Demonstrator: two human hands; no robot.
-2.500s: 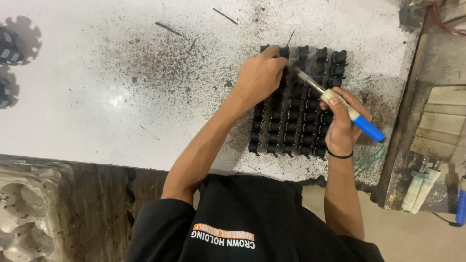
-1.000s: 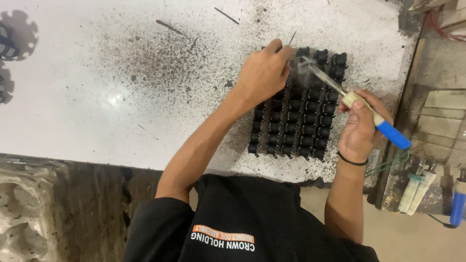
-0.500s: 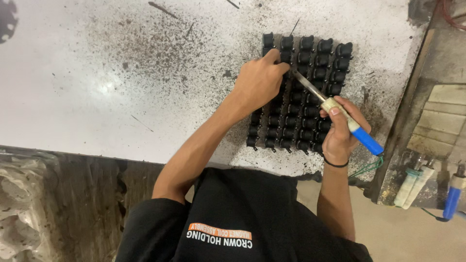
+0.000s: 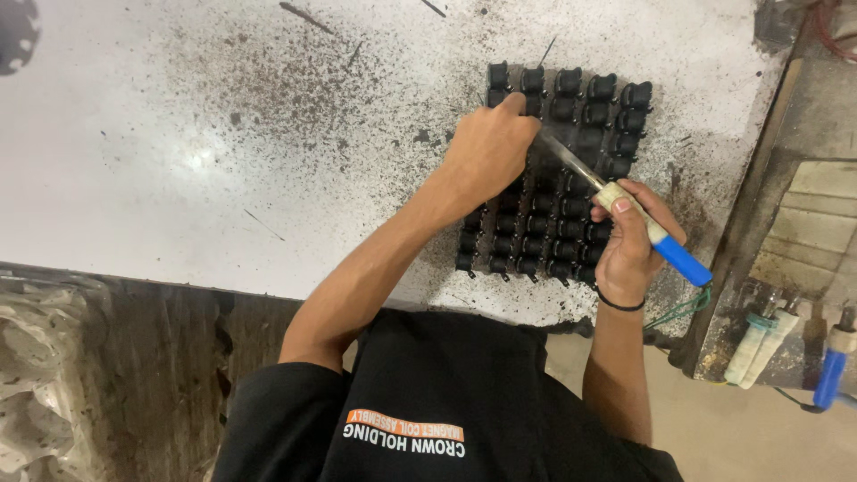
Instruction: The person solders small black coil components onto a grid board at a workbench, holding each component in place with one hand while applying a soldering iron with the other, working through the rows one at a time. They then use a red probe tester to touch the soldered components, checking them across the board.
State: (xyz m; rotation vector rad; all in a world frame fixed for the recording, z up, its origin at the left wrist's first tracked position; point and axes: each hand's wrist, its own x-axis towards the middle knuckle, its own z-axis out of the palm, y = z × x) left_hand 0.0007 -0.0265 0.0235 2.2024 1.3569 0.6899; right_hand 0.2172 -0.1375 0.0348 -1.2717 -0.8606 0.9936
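1. Rows of small black moulded parts sit packed in a rectangular block on a white, soot-speckled table; block taken as landmark.
2. Left hand rests on the block's upper-left area, fingers curled together and pressing down on parts near the top rows. Which single part it pins cannot be told; the knuckles hide it.
3. Right hand sits at the block's lower-right edge, fingers clamped on a blue-handled tool. Its thin metal shaft runs up-left across the block, tip ending just beside the left fingertips.
4. Black wristband on the right wrist, below the block.
5. Right of the block, off the table: two pale tubes and another blue-handled tool standing in a holder.
6. Risk, judged: the tip works very near the left fingers, so a slip along the shaft could jab them. Prying force might also pop neighbouring loose parts out of their rows.
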